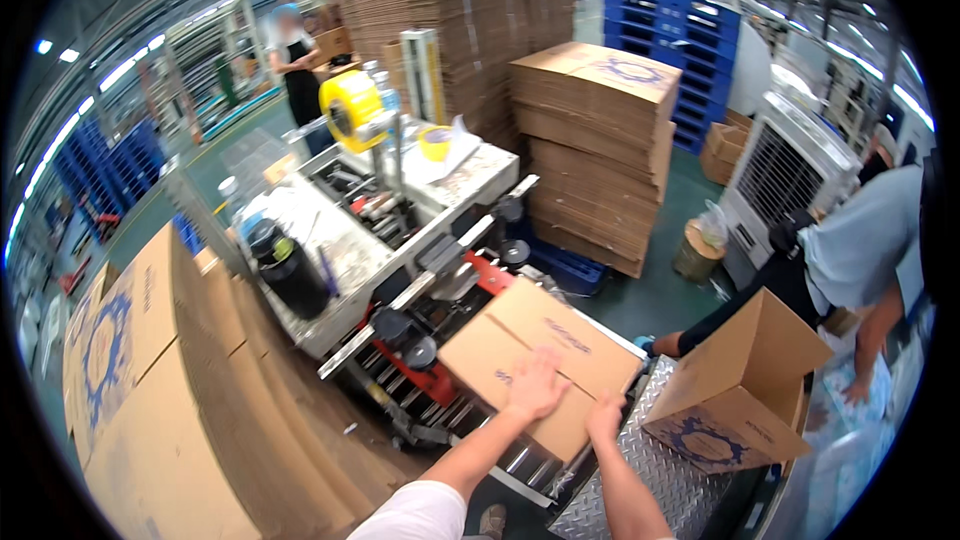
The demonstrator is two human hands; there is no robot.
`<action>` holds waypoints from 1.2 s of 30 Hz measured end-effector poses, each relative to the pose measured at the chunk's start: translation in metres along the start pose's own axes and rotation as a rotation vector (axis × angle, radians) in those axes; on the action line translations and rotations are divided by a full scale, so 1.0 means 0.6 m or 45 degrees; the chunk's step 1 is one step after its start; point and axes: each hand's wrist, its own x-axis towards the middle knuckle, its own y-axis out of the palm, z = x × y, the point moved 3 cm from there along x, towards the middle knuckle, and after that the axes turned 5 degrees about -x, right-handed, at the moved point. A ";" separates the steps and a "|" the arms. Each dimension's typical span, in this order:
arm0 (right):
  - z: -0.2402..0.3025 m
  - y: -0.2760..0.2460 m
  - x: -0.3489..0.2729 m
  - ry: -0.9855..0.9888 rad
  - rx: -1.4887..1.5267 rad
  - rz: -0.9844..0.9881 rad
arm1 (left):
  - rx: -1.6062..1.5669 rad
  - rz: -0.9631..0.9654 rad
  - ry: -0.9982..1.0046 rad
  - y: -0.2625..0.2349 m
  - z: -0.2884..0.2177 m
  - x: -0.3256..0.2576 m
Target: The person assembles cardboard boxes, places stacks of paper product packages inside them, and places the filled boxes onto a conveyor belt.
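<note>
A closed cardboard box with blue printing lies on the rollers of a carton sealing machine. My left hand rests flat across its top, over the middle seam, with the fingers stretched out. At the box's near right edge, my right hand is closed on the side, its fingertips partly hidden. The box's far end faces the red and black parts of the machine. A yellow tape roll stands on top of that machine.
To the right, an open carton stands by a diamond-plate metal surface; a co-worker's hand touches light-blue plastic beside it. Stacked flat cartons crowd the left. A black bottle stands on the machine's white top. More cartons are piled behind.
</note>
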 end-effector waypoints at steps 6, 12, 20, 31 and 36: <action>0.080 -0.020 0.069 0.036 -0.089 0.343 | 0.065 -0.098 -0.142 -0.001 0.055 0.069; -0.120 -0.155 -0.231 0.088 -0.062 0.947 | 0.010 -0.032 -0.152 -0.019 0.120 0.074; -0.318 -0.592 -0.776 0.880 -0.288 0.629 | -0.047 -0.305 -0.026 -0.020 0.064 0.008; -0.305 -0.725 -1.027 0.956 -0.065 0.508 | -0.968 1.251 0.395 0.033 -0.418 -0.649; -0.273 -0.787 -0.916 0.531 0.020 -0.011 | -0.858 1.347 0.614 0.033 -0.448 -0.704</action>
